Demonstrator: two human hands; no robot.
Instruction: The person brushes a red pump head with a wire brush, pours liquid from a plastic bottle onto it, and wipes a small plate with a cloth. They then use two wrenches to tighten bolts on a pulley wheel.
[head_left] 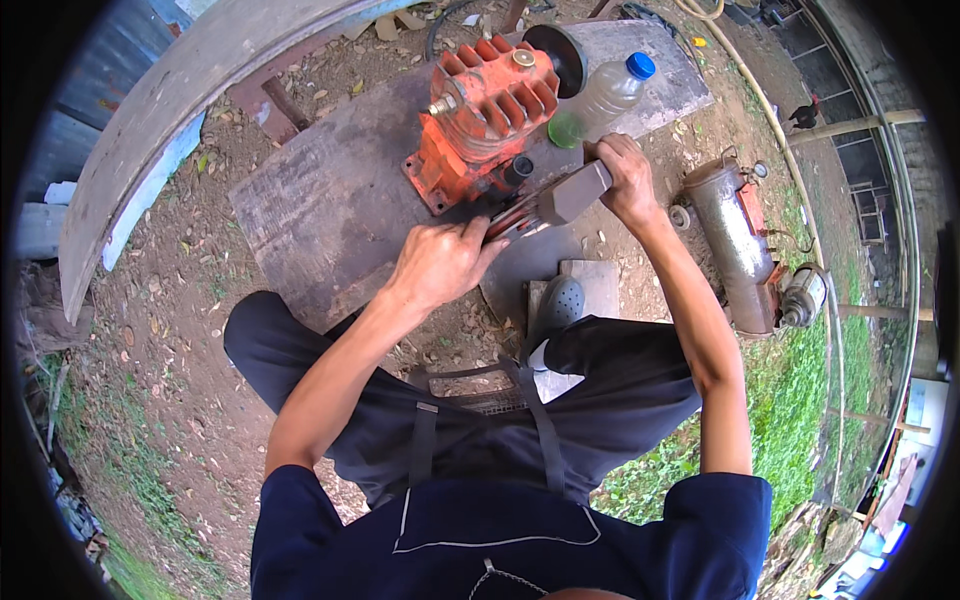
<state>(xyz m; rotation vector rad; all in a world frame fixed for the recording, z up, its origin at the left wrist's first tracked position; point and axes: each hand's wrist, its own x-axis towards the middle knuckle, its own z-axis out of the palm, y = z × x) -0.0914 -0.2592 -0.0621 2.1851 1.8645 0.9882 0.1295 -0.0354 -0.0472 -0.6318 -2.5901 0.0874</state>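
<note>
Orange finned compressor (488, 112), blocky grey piece (577, 194)

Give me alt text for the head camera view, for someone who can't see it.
A person's left hand and right hand hold a dark blocky object beside an orange finned machine on a wooden board. A blue-capped clear bottle is near the machine; a metal tank is at right.

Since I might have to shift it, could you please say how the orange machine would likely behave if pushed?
The orange machine is probably heavy for its size, given its thick, metal-looking fins. Its flat, flanged base would likely resist rolling, though the tall body might tip if pushed high up.
</note>
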